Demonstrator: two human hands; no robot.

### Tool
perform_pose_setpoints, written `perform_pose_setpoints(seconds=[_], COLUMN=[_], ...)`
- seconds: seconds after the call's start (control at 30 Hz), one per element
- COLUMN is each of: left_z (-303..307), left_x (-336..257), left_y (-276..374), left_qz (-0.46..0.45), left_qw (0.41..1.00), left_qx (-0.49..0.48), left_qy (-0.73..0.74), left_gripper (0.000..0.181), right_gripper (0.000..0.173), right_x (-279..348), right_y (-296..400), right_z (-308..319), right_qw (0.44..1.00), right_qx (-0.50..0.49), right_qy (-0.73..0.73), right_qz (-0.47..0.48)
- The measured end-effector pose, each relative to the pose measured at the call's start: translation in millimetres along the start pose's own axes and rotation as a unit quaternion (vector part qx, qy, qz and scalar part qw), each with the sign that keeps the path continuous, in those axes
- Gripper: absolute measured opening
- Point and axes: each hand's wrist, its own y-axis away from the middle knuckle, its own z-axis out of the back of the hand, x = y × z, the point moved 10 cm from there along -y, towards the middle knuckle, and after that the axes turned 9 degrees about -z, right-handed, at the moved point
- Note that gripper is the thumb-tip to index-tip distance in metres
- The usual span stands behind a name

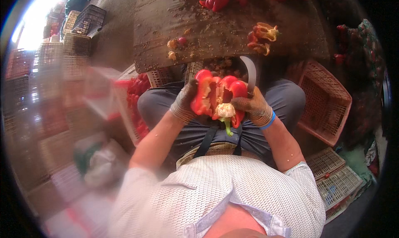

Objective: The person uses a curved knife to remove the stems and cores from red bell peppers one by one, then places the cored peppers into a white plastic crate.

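Note:
A red bell pepper, split wide open, is spread between my gloved hands above my lap. Its pale seed core hangs at the near side with the green stem pointing towards me. My left hand grips the pepper's left side, fingers hidden behind it. The other side is held by my right hand, whose thumb lies beside the core. A curved knife sticks up from that same hand, blade pointing away from me; its handle is mostly hidden.
Beyond my knees stands a dirty work table with scattered seeds, cut pepper tops and whole red peppers. A crate of red pepper pieces is at my left. A reddish plastic crate and stacked crates stand right.

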Motion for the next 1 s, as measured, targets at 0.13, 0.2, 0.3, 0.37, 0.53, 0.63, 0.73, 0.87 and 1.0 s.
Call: perform_pose_setpoints(seconds=[0.13, 0.2, 0.3, 0.37, 0.53, 0.63, 0.73, 0.87, 1.0], left_z=[-3, -9, 11, 8, -76, -37, 5, 117, 87], left_x=[16, -4, -15, -17, -76, -168, -272, -305, -261], left_y=[-5, -7, -21, -21, 18, 69, 167, 245, 201], left_qz=[0.071, 0.067, 0.042, -0.023, -0.294, -0.409, -0.414, -0.323, -0.298], left_qw=[0.989, 0.991, 0.929, 0.897, 0.516, 0.704, 0.463, 0.405, 0.28], left_qx=[0.028, 0.028, -0.021, -0.026, 0.059, -0.075, -0.313, -0.467, -0.315], left_qy=[0.125, -0.115, -0.366, -0.44, -0.802, -0.575, -0.718, -0.717, -0.857], left_gripper=[0.085, 0.079, 0.07, 0.074, 0.07, 0.065, 0.062, 0.077, 0.066], right_gripper=[0.06, 0.063, 0.039, 0.04, 0.05, 0.061, 0.075, 0.067, 0.053], right_x=[-26, -33, -33, -31, -43, -54, -53, -45, -38], right_y=[-6, -3, 3, 7, -2, -6, -22, -45, -32], right_z=[16, 30, 38, 38, 31, 31, 61, 40, 23], right_qw=[0.999, 0.998, 0.996, 0.996, 0.986, 0.959, 0.97, 0.97, 0.979], right_qx=[-0.028, -0.046, -0.058, -0.046, 0.0, 0.082, 0.05, 0.073, 0.056], right_qy=[-0.035, -0.047, -0.064, -0.07, -0.166, -0.272, -0.234, -0.232, -0.194], right_qz=[-0.025, -0.018, -0.003, 0.006, 0.021, 0.005, 0.035, 0.006, -0.003])
